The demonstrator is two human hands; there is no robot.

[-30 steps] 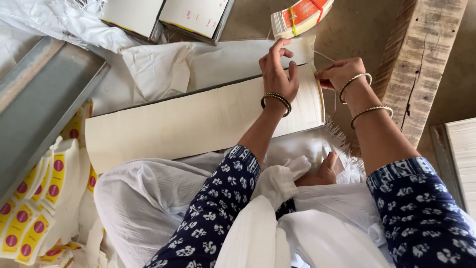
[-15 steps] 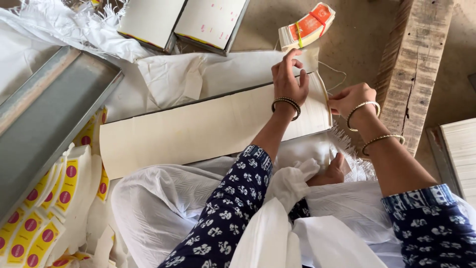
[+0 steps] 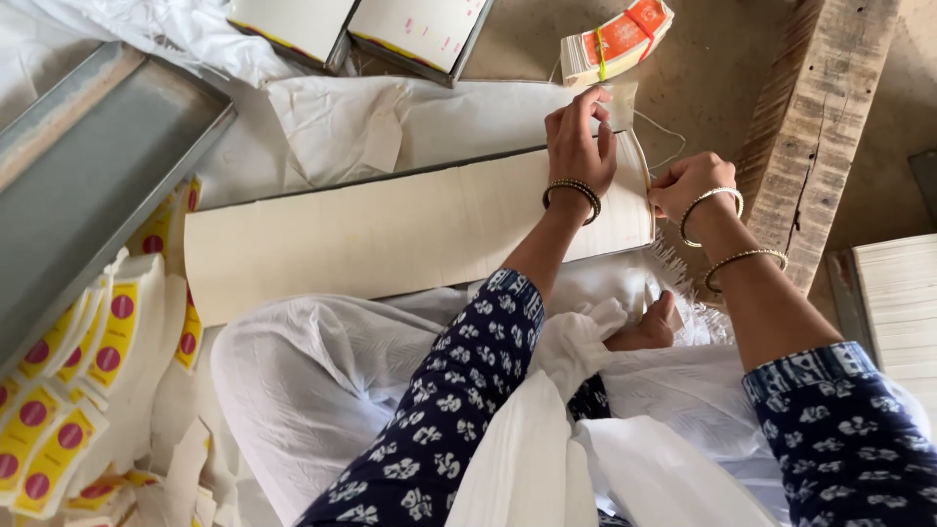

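The long cream stack (image 3: 390, 234) lies across her lap, running left to right. Her left hand (image 3: 578, 146) presses flat on its right end; right hand (image 3: 686, 185) pinches a thread (image 3: 664, 132) there.

I assess this as a small packing or label workshop run at floor level. The person sits on a bare concrete floor (image 3: 712, 78). Stacks of yellow labels with red dots (image 3: 68, 390) lie at the left, a tied bundle of orange-printed cards (image 3: 615, 39) at the top, a grey metal tray (image 3: 88, 176) beside them, and a rough wooden plank (image 3: 810, 127) at the right.
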